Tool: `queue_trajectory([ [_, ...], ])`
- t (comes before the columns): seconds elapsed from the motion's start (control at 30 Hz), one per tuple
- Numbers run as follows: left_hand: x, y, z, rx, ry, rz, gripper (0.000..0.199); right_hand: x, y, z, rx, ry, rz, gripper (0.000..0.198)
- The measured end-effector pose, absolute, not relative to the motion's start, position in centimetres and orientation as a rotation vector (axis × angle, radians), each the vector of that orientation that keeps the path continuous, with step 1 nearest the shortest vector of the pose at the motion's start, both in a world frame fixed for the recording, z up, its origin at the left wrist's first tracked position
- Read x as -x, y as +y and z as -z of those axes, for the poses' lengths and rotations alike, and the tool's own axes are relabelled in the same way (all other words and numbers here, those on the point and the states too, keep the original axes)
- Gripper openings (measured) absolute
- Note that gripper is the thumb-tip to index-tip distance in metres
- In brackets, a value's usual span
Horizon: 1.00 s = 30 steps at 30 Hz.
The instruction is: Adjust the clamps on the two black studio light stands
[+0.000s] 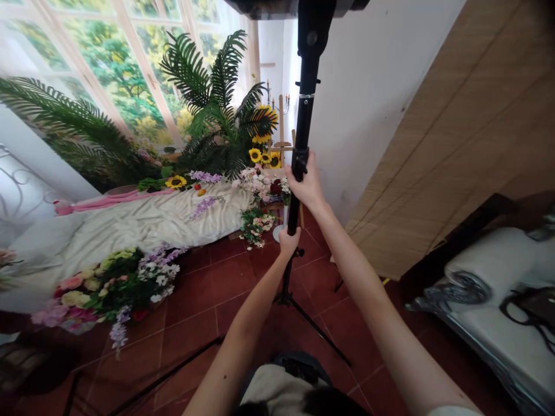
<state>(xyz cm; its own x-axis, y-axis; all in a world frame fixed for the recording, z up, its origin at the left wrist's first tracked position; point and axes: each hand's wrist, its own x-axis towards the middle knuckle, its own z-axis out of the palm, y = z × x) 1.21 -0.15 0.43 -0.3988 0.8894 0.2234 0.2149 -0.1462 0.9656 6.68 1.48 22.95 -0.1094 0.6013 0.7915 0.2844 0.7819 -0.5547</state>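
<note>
A black light stand [302, 130] rises in front of me, its pole tilted a little to the right at the top. My left hand [289, 240] is closed around the lower part of the pole, above a knob. Higher up, my right hand [307, 182] grips the pole at a clamp collar [300, 160], with the thumb on the left side. At the top edge a dark fixture [264, 8] is partly cut off. Below my hands, a leg [321, 329] of the stand spreads over the red tiled floor.
To the left, a bed with cream cloth [143, 225] bears flowers and fruit. A flower arrangement [117, 283] stands before it. Palm leaves [221, 110] and sunflowers are at the window. A wooden panel [416, 156] and a white sofa [489, 277] are on the right. Another stand's leg [169, 375] crosses the floor.
</note>
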Motion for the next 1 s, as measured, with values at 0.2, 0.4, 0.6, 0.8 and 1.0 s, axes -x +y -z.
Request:
queue_trajectory([
  [0.2, 0.7, -2.3, -0.2, -1.491, 1.106, -1.492, 0.047, -6.7, 2.2, -23.9, 0.706, -1.682, -0.321, 0.046],
  [0.4, 1.0, -2.6, 3.3, -1.36, 1.216, -1.428, 0.042, -6.5, 1.1, -20.3, 0.757, -1.685, -0.353, 0.044],
  [0.6, 0.9, -1.3, 5.8, -1.293, 1.197, -1.47, 0.041, -6.4, -0.8, -11.3, 1.009, -1.638, -0.445, 0.04],
  [0.8, 0.8, -0.2, 7.8, -1.187, 1.067, -1.564, 0.045, -6.0, -2.0, -4.1, 1.208, -1.602, -0.573, 0.041],
  [1.0, 0.7, -0.5, 7.2, -1.152, 1.009, -1.561, 0.044, -5.9, -1.6, -3.6, 1.174, -1.597, -0.573, 0.043],
])
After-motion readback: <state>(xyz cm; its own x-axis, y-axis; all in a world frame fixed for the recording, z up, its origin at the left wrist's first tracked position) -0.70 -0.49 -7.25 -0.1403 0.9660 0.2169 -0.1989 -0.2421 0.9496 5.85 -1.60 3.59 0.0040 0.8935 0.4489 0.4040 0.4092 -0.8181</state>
